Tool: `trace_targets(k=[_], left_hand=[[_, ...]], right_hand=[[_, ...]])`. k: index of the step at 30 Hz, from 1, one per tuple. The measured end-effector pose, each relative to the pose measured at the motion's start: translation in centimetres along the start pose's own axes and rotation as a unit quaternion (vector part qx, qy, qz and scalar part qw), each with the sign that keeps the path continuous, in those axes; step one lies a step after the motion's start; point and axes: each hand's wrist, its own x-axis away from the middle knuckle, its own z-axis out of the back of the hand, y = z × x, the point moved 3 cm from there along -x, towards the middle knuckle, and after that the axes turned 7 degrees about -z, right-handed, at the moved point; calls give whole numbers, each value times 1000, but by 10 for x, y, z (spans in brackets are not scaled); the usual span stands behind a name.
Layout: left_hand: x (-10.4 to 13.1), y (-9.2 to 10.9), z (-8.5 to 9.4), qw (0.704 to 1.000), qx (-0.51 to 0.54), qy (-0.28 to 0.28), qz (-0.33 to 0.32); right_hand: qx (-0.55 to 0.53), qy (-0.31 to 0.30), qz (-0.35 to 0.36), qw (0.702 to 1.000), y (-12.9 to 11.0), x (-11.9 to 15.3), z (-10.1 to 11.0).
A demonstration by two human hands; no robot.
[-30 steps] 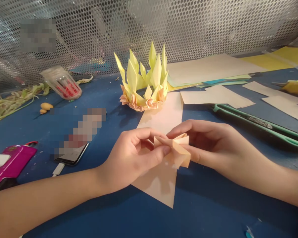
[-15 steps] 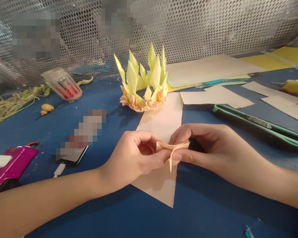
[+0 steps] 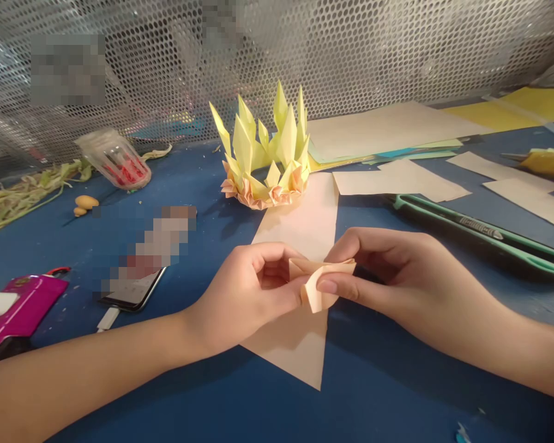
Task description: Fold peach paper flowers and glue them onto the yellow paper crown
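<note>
A small folded piece of peach paper (image 3: 317,293) is pinched between both hands above the blue table. My left hand (image 3: 253,295) grips its left side, thumb in front and the other fingers curled behind. My right hand (image 3: 388,271) holds its right side, with the thumb pressed near the middle fold. One flap of the paper sticks out toward me. Beneath the hands lies a long peach paper sheet (image 3: 300,221). Just behind, a crown-like ring of yellow folded spikes (image 3: 244,144) with peach folds round its base stands on the table.
A green-black cutter (image 3: 484,234) and paper strips (image 3: 401,178) lie right. To the left are a phone (image 3: 133,289) with a cable, a magenta object (image 3: 32,304) and a tilted jar (image 3: 115,160). Behind the table (image 3: 203,394) rises a perforated metal screen (image 3: 351,55).
The front flap of the folded paper has opened out and now shows a broader face. My right hand has shifted slightly along the paper; the left hand has barely moved.
</note>
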Motion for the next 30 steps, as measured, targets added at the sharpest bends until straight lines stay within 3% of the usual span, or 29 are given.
trace_targets(k=[5,11,16,19,21,23,26,28,30], left_hand=[[1,-2,2,1000,-20,6,6],[2,1,0,998,9,-18,-57],[1,0,-4,1000,15,-8,-10],[0,-1,-1,999,-7,47,-13],[-1,-2,2,997,1,72,-22],[-2,-2,4,997,14,64,-27],[-4,-2,4,999,39,21,-23],[-5,-1,4,999,51,2,-15],[-5,1,4,998,58,0,5]], right_hand=[[-19,-15,-21,999,1,1,-2],[-54,6,-14,998,-3,0,-2],[-56,2,-20,998,-1,-2,-2],[-53,16,16,998,0,-1,-1],[-2,66,93,993,-2,2,2],[104,100,192,971,-6,7,4],[269,89,324,903,-11,14,3],[336,81,383,856,-12,17,2],[360,78,417,831,-11,19,2]])
